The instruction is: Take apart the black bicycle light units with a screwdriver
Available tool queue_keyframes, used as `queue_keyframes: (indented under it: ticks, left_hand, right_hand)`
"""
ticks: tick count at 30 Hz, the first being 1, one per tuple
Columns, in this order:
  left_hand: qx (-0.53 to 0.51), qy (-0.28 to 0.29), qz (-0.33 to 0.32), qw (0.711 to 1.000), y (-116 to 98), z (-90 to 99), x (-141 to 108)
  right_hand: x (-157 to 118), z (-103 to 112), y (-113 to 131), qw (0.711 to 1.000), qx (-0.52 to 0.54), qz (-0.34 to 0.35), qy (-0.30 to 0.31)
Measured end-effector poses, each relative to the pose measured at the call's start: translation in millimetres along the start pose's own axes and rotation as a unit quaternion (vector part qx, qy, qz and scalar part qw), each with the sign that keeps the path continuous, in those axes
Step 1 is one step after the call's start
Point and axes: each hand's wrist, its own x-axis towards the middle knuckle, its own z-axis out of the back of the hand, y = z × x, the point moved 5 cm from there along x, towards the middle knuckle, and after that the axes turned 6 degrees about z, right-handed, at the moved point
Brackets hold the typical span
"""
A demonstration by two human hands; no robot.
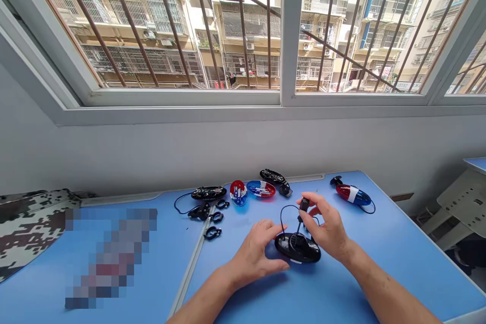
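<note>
A black oval housing (pixel 298 253) lies on the blue table in front of me, with a thin black cable looping up from it. My right hand (pixel 326 225) pinches a small black switch-like piece (pixel 304 205) on that cable, just above the housing. Around the housing's left end, my left hand (pixel 260 250) has its thumb and fingers spread; whether it touches the housing I cannot tell. Beyond the hands sit a red-and-blue clear cover (pixel 238 193) and a second one, blue, white and red (pixel 261 189).
Left of the covers are a black housing (pixel 208 193) with a cabled black piece (pixel 199 211) and three black clamp rings (pixel 212 233). Another black housing (pixel 271 176) lies by the wall. At right rests a red, white and blue light (pixel 353 195). Camouflage cloth (pixel 34 228) covers the left corner.
</note>
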Motion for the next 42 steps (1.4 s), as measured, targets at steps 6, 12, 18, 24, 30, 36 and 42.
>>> queue_keyframes:
  ticks: [6, 12, 18, 24, 30, 36, 42]
  left_hand:
    - [-0.041, -0.004, -0.006, 0.999, -7, -6.7, 3]
    - [-0.078, 0.029, -0.031, 0.996, -18, -13.7, 4]
    - [-0.036, 0.004, 0.002, 0.999, -16, -6.3, 2]
    - [-0.045, -0.068, 0.072, 0.994, -2, 16.1, -3]
    - [-0.062, -0.051, 0.090, 0.993, -1, 10.3, -5]
    - [-0.071, -0.024, 0.051, 0.996, -7, 5.7, -5]
    - [-0.058, -0.021, 0.078, 0.995, -4, 7.6, -2]
  right_hand:
    - [-2, -4, 0, 1.000, 0.008, -0.001, 0.007]
    - [-5, -6, -1, 1.000, 0.009, 0.000, 0.012]
    - [-2, -1, -2, 1.000, 0.013, -0.001, -0.002]
    - [4, 14, -10, 0.996, 0.004, -0.053, -0.066]
    - [1, 11, -8, 0.996, 0.034, -0.065, -0.054]
    - [-1, 8, -4, 0.996, 0.041, -0.072, -0.035]
    - [0, 8, 0, 0.998, 0.035, -0.049, -0.033]
